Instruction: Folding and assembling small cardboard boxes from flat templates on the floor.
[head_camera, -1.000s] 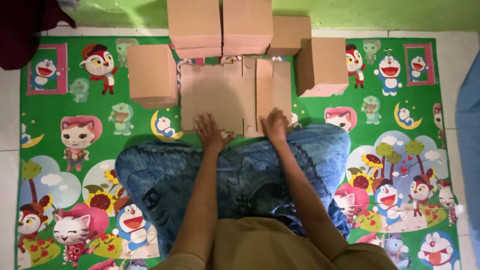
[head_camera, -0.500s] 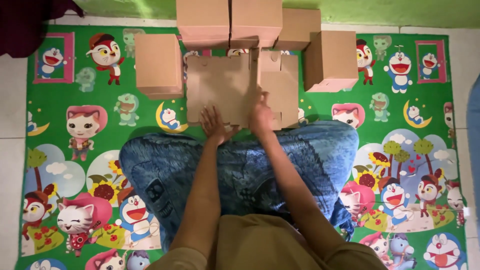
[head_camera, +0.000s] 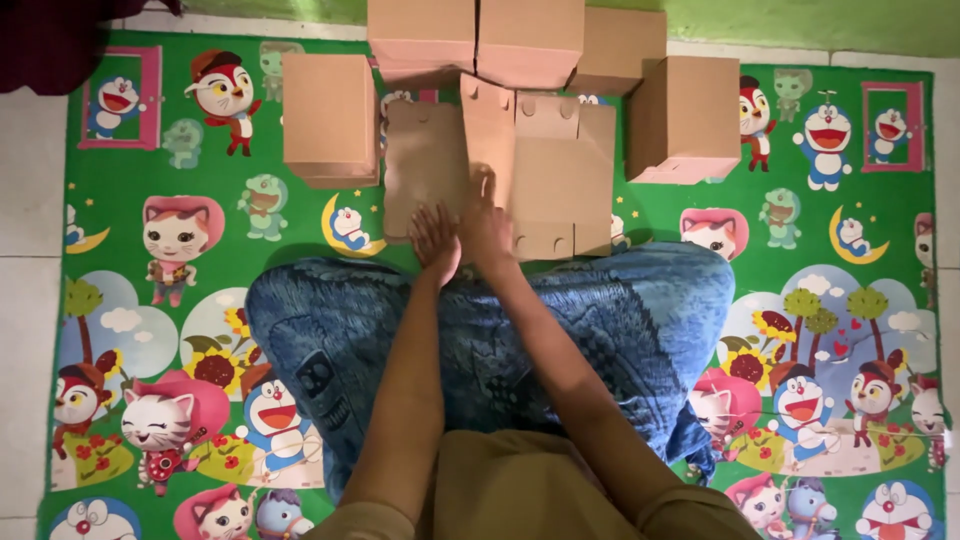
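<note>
here the person sits cross-legged on a green cartoon play mat (head_camera: 150, 180) on the floor, knees under blue patterned cloth (head_camera: 600, 320). a flat, unfolded cardboard box blank (head_camera: 560, 190) lies on the mat just beyond the knees, with one panel (head_camera: 488, 125) raised along a fold near its middle. the left hand (head_camera: 436, 240) rests flat with fingers spread on the near edge of the blank's left panel (head_camera: 425, 165). the right hand (head_camera: 486, 225), just beside it, presses on the blank at the base of the raised panel, fingers extended, gripping nothing. assembled cardboard boxes stand around the far side: one at the left (head_camera: 330, 115), two in the middle (head_camera: 475, 35), one at the right (head_camera: 690, 115).
</note>
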